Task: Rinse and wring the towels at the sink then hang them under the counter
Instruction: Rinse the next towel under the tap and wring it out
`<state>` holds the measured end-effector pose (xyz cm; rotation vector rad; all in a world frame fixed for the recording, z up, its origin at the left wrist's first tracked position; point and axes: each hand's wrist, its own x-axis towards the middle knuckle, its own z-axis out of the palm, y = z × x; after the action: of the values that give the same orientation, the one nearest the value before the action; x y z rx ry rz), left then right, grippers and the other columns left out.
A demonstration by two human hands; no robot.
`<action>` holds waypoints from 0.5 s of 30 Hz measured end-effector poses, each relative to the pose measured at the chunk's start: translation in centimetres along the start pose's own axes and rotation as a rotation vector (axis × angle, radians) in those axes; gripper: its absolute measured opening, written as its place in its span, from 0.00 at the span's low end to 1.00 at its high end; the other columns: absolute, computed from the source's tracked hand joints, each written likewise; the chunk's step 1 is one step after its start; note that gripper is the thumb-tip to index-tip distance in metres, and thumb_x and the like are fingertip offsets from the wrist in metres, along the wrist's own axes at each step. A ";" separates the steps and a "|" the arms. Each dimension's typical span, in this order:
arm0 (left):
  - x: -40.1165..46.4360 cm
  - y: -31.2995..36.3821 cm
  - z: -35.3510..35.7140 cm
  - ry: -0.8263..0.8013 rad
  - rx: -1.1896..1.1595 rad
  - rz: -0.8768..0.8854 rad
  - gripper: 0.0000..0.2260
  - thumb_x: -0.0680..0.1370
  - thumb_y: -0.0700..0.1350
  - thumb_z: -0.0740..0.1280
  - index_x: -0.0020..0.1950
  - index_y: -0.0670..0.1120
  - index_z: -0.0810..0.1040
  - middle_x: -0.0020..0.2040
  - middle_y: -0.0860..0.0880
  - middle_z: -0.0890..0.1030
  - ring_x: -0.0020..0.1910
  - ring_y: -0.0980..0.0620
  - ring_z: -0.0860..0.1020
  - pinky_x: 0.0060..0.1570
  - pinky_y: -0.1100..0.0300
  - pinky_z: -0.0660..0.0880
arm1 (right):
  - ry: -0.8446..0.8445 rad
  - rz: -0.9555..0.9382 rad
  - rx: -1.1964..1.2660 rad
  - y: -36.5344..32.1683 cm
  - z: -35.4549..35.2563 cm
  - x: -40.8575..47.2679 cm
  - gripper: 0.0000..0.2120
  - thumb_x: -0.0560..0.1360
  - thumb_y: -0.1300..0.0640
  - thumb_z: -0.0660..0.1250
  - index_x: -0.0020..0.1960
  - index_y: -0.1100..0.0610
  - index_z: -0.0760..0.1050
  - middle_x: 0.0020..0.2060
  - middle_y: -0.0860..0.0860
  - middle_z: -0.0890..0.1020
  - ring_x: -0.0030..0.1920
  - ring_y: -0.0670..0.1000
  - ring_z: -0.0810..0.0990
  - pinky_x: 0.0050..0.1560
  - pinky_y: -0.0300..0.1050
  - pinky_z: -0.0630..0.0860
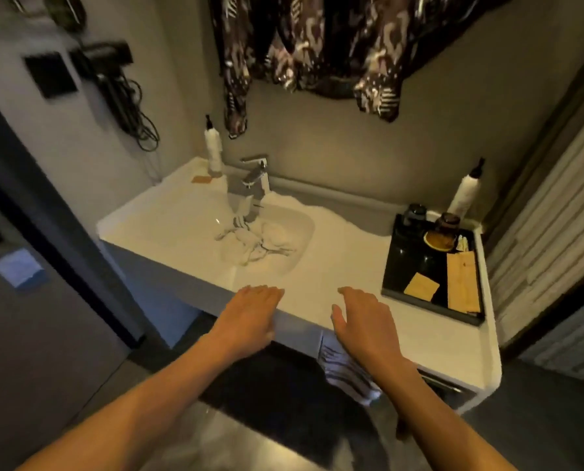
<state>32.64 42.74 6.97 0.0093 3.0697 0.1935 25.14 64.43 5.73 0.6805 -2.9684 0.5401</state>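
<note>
Wet white towels lie bunched in the sink, right under the tap. The left hand and right hand reach over the front edge of the white counter, flat, fingers loosely spread, holding nothing. A striped towel hangs below the counter, partly hidden by the right arm. A black tray with jars sits to the right, and two pump bottles stand at the back.

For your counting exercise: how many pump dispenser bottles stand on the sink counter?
2. One pump bottle stands at the back left corner, left of the faucet. The other pump bottle stands at the back right, behind the black tray. Nothing suggests more are hidden.
</note>
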 end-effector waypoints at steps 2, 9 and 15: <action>1.7 -3.5 -3.4 0.087 -0.035 -0.065 0.28 0.78 0.42 0.61 0.79 0.46 0.62 0.75 0.46 0.70 0.72 0.44 0.70 0.69 0.53 0.64 | 0.006 -0.056 0.015 -3.6 -1.0 4.4 0.19 0.82 0.47 0.58 0.68 0.52 0.73 0.58 0.52 0.83 0.57 0.56 0.80 0.56 0.51 0.74; 11.5 -20.1 -3.2 0.112 -0.087 -0.162 0.22 0.78 0.43 0.60 0.73 0.48 0.70 0.69 0.46 0.77 0.63 0.44 0.77 0.61 0.51 0.72 | -0.020 0.019 0.143 -12.0 6.3 20.5 0.15 0.81 0.46 0.58 0.60 0.52 0.77 0.52 0.51 0.85 0.49 0.54 0.83 0.47 0.51 0.81; 23.5 -32.5 4.5 -0.077 -0.295 -0.254 0.22 0.79 0.41 0.59 0.74 0.49 0.69 0.71 0.47 0.74 0.65 0.44 0.75 0.64 0.53 0.71 | -0.128 0.178 0.165 -15.0 18.0 33.0 0.15 0.81 0.48 0.59 0.60 0.54 0.78 0.54 0.51 0.85 0.51 0.54 0.82 0.42 0.44 0.74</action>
<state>9.45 11.34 -3.11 -0.3753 2.8965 0.6093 2.33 31.95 -2.22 0.4809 -3.1502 0.7892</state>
